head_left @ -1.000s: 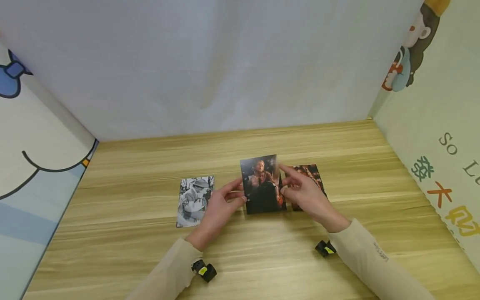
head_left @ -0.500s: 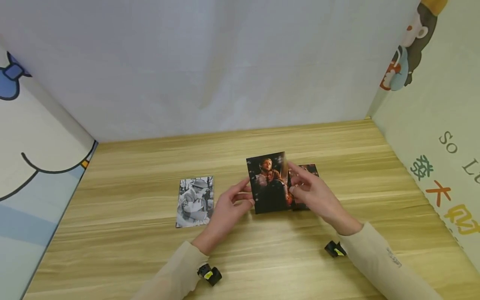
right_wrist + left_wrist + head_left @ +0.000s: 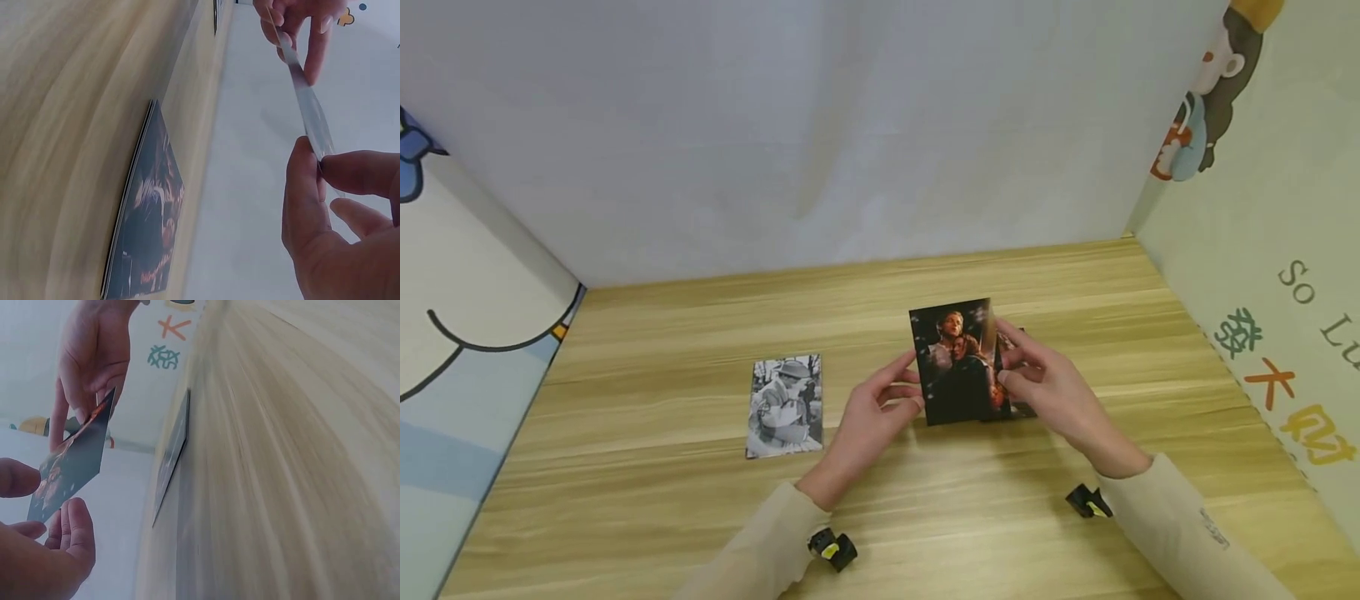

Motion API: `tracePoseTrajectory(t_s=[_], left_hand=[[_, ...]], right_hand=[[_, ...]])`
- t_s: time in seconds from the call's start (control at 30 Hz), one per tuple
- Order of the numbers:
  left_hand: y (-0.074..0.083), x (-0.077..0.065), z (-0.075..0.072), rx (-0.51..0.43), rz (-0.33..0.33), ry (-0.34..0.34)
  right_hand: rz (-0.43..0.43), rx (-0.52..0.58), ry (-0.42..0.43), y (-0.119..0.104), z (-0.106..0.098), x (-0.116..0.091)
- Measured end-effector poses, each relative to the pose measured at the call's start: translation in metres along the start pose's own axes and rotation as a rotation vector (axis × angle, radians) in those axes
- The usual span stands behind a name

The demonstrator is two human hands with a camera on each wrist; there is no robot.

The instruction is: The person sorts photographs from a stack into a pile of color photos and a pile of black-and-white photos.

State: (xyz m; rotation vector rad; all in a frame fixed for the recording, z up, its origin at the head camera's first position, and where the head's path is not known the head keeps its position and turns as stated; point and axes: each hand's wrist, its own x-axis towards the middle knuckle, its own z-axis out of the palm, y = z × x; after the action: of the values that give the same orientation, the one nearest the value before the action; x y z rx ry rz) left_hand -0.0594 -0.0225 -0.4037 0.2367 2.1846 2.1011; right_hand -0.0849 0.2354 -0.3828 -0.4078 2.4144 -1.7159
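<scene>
Both hands hold a dark photo card with two embracing figures, raised above the wooden table. My left hand grips its left edge between thumb and fingers; my right hand pinches the right edge. In the right wrist view the card appears nearly edge-on. Below the right hand lies a low stack of dark photo cards, partly covered by the held card and that hand in the head view. To the left, near my left hand, a black-and-white photo card lies flat, showing a figure in a brimmed hat.
The wood-grain table runs back to a pale wall. A cartoon-printed panel stands on the left, and another panel with printed lettering on the right. Small black wrist cameras hang by the sleeves.
Both hands have carried the held photo card to the right, so it now overlaps the dark stack more in the head view. The black-and-white photo card stays on the table.
</scene>
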Motion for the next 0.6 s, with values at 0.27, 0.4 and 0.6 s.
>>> tracePoseTrajectory(t_s=[0.27,0.4,0.6], left_hand=[[-0.001,0.015,0.003,0.024,0.020,-0.055],[0.000,0.022,0.007,0.025,0.042,-0.048],[0.001,0.033,0.014,0.030,0.084,-0.020]], right_hand=[[0.026,-0.013,0.061,-0.003,-0.008,0.000],[0.029,-0.010,0.080,-0.004,-0.011,0.002],[0.038,-0.003,0.113,-0.003,-0.015,0.003]])
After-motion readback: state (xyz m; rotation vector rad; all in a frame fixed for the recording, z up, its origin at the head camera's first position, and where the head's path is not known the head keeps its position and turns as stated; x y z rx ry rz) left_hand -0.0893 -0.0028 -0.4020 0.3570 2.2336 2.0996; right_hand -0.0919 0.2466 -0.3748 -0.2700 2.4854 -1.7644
